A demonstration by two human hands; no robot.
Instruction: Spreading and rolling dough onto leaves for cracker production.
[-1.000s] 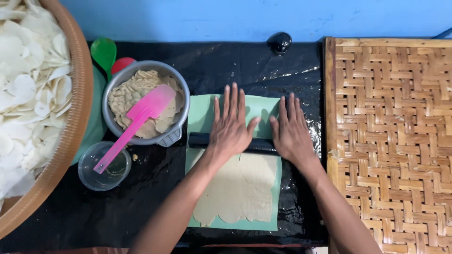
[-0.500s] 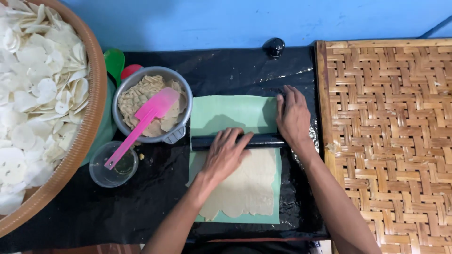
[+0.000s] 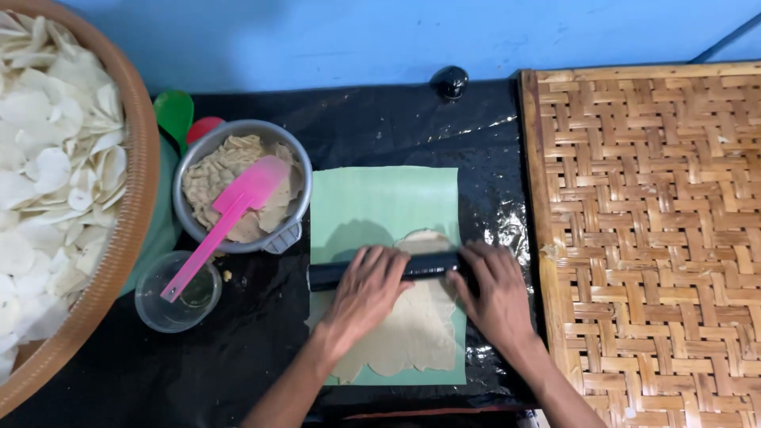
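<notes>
A black rolling pin (image 3: 428,265) lies crosswise over a thin beige sheet of dough (image 3: 412,333) on a green mat (image 3: 380,198). My left hand (image 3: 366,289) presses down on the pin's left half with curled fingers. Over the pin's right end rests my right hand (image 3: 495,297). The dough spreads from under the pin toward me, with a small lobe showing beyond it.
A metal bowl (image 3: 238,186) of dough with a pink spatula (image 3: 226,218) stands left of the mat, above a clear plastic cup (image 3: 170,293). A large basket (image 3: 131,214) of white crackers fills the left. A woven bamboo tray (image 3: 650,230) lies on the right. Black plastic sheet (image 3: 380,119) covers the table.
Both hands have drawn the rolling pin toward me along the mat, from its far half to the middle. The fingers went from stretched flat to curled over the pin.
</notes>
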